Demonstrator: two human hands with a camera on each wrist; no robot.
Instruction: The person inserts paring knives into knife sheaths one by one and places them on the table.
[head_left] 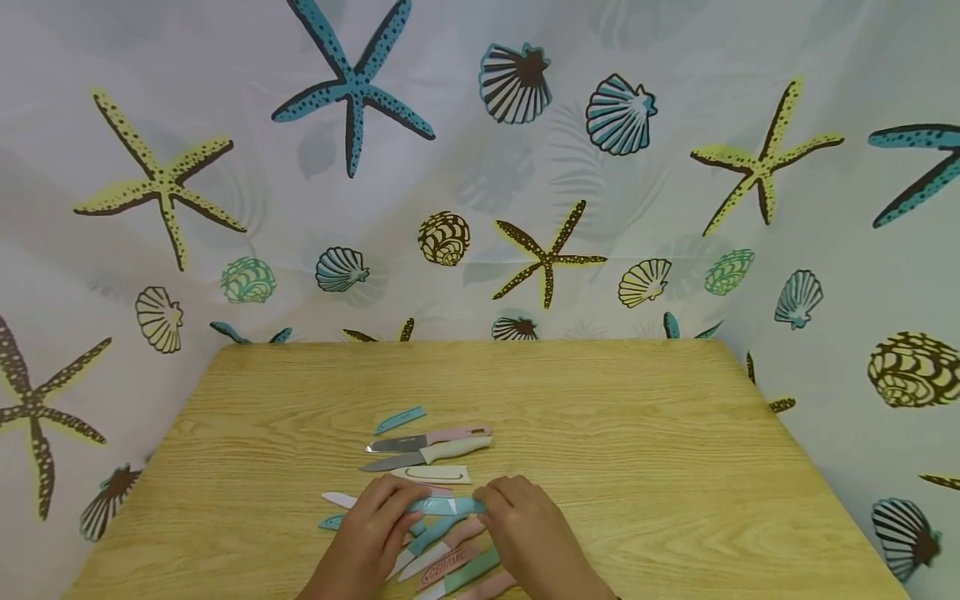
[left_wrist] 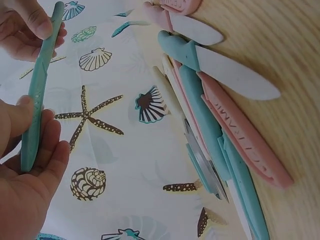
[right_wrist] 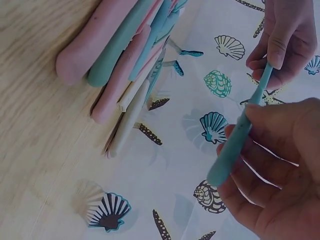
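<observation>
Both hands hold a light blue knife [head_left: 444, 506] above the pile, its blade covered by a matching blue sheath [left_wrist: 33, 130]. My left hand [head_left: 372, 527] grips the sheathed end between thumb and fingers. The handle [right_wrist: 231, 152] lies between the thumb and fingers of my right hand [head_left: 528, 529]. Below them is a pile of knives and sheaths, including a green-handled knife [head_left: 472, 568], a pink sheath marked CERAMIC [head_left: 447, 567] and a pink-handled knife [head_left: 450, 550]. The hands hide part of this pile in the head view.
Beyond the hands lie a white sheath [head_left: 438, 475], a white-handled knife [head_left: 453, 450], a pink-handled knife with a metal blade [head_left: 450, 435] and a blue sheath [head_left: 400, 420]. The wooden table [head_left: 637, 458] meets a shell-patterned cloth [head_left: 420, 308] at its back and sides.
</observation>
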